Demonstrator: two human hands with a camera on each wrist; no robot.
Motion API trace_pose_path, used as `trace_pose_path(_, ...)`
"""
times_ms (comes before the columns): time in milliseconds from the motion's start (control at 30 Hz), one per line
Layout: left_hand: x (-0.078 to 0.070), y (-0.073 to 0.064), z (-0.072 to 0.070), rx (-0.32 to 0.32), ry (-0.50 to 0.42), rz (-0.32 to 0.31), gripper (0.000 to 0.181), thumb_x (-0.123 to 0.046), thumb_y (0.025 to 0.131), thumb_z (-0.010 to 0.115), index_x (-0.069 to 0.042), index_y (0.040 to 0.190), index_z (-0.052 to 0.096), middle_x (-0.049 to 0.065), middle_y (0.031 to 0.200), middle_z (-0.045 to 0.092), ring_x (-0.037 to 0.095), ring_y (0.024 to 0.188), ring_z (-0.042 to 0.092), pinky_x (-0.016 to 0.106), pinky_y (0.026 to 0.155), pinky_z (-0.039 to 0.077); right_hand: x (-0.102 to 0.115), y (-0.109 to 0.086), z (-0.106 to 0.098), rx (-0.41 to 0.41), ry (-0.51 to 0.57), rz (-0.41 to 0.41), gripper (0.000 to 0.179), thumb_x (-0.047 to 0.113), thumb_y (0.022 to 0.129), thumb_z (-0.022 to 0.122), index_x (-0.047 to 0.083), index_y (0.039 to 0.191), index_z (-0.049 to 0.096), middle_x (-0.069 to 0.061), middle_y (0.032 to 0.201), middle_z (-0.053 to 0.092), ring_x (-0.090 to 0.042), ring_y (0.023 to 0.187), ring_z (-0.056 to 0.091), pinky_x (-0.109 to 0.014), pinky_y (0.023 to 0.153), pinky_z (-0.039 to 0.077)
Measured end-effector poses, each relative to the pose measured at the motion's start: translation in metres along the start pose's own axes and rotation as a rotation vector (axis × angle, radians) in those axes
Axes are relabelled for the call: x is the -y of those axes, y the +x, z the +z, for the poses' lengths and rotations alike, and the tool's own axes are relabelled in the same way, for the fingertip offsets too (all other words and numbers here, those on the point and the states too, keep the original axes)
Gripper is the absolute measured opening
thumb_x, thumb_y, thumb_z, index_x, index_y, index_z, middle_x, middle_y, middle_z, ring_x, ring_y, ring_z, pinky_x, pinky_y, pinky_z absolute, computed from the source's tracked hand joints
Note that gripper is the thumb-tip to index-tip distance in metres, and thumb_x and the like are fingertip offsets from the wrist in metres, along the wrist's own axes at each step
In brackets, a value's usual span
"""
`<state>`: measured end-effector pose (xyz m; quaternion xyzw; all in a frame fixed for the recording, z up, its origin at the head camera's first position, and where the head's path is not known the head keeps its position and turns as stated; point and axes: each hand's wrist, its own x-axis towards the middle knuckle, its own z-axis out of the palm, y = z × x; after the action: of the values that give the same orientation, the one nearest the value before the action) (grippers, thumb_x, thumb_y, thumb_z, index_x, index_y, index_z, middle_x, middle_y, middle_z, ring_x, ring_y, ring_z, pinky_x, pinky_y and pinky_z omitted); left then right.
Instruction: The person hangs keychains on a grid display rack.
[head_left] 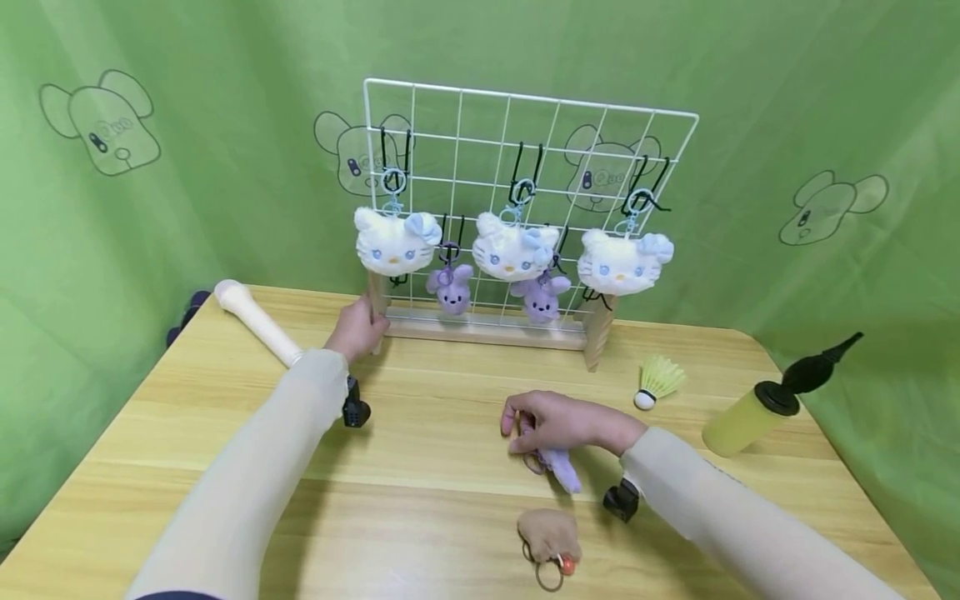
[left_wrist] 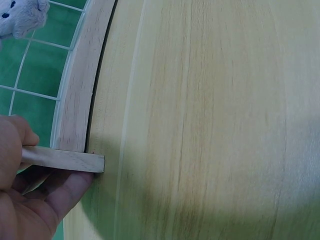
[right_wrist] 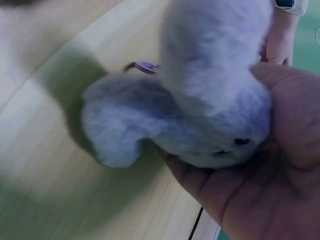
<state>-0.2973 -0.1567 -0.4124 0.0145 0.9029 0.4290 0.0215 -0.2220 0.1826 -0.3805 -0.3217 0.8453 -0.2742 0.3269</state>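
My left hand [head_left: 356, 327] grips the left wooden foot [left_wrist: 65, 159] of a white wire grid rack [head_left: 495, 200], thumb on one side and fingers on the other. Over the middle of the table, my right hand [head_left: 558, 421] holds a purple bunny plush keychain [right_wrist: 195, 105]. In the right wrist view its floppy ears face the camera, and fingers and palm lie around its head. Its ring [head_left: 532, 463] hangs below the hand in the head view. Nearest to that hand lies a brown plush keychain [head_left: 550, 535] with a ring and a small red bead.
Three white cat plush keychains [head_left: 397, 242] and two purple bunny keychains [head_left: 453, 289] hang from black hooks on the rack. To the right are a yellow shuttlecock [head_left: 658, 381] and a yellow bottle [head_left: 750, 419] with a black nozzle. A pale rod [head_left: 258, 322] lies beyond the left forearm.
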Motion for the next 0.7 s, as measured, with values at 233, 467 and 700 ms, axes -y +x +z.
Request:
trace_pose_path(233, -0.002, -0.001, -0.001, 0.0, -0.001, -0.012, 0.052, -0.007, 0.105, 0.046, 0.011, 0.152, 0.036, 0.038, 0.143, 0.055, 0.048, 0.119, 0.066, 0.051, 0.101, 0.061, 0.007, -0.004, -0.003, 0.084, -0.018, 0.055, 0.022, -0.002, 0.09, 0.072, 0.006, 0.11, 0.065, 0.002, 0.076, 0.052, -0.01, 0.067, 0.05, -0.02, 0.06, 0.043)
trace_pose_path(467, -0.002, -0.001, 0.0, 0.001, -0.003, -0.009, 0.052, -0.008, 0.105, 0.046, 0.011, 0.152, 0.036, 0.037, 0.143, 0.056, 0.047, 0.116, 0.067, 0.049, 0.097, 0.063, 0.012, -0.008, -0.005, 0.087, -0.067, 0.036, 0.018, -0.001, 0.093, 0.071, 0.007, 0.107, 0.064, 0.0, 0.079, 0.056, -0.008, 0.069, 0.052, -0.02, 0.062, 0.046)
trace_pose_path(700, 0.0, -0.001, 0.0, -0.005, 0.005, 0.007, 0.053, -0.007, 0.104, 0.047, 0.012, 0.152, 0.036, 0.039, 0.142, 0.056, 0.047, 0.116, 0.067, 0.05, 0.097, 0.063, 0.012, -0.01, -0.006, 0.096, 0.016, 0.043, 0.02, -0.001, 0.093, 0.072, 0.002, 0.109, 0.063, -0.001, 0.074, 0.056, -0.009, 0.063, 0.057, -0.02, 0.059, 0.048)
